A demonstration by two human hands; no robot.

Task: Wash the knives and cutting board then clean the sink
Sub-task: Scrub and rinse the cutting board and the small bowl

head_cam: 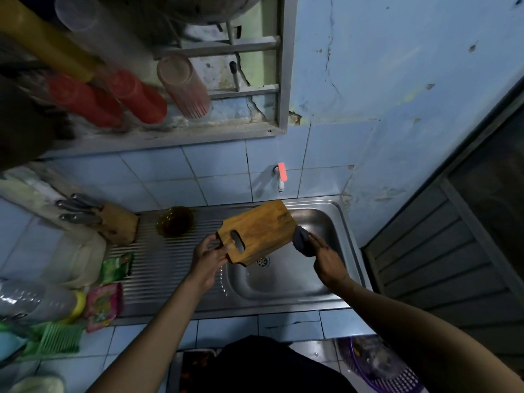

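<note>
Cutting board point(256, 231): wooden, held tilted in the air over the left part of the sink point(286, 282), its handle slot toward the near left. The far corner of the board reaches toward the tap point(280, 177) on the tiled wall. The board covers part of the basin floor; the drain point(262, 261) shows just below its near edge.

Left hand point(211, 255): grasping the board at the handle end, fingers curled round the edge beside the slot. Fingertips partly hidden behind the wood.

Right hand point(326, 258): fingers held fairly straight, pressing a dark cloth or sponge point(302, 241) against the right edge of the board. What this item is cannot be determined; the light is dim. The thumb is not visible.

Knives point(79, 209): only grey handles show, standing in a wooden knife block point(119, 224) at the far left of the draining desk point(167, 268). Blades are concealed in the block.

A dark green glass bowl point(175, 221) sits on the ribbed draining surface between the block and the board. Coloured sachets point(109, 285) lie at the near left; their print is illegible. Red cups point(113, 97) on the window ledge are blurred.
</note>
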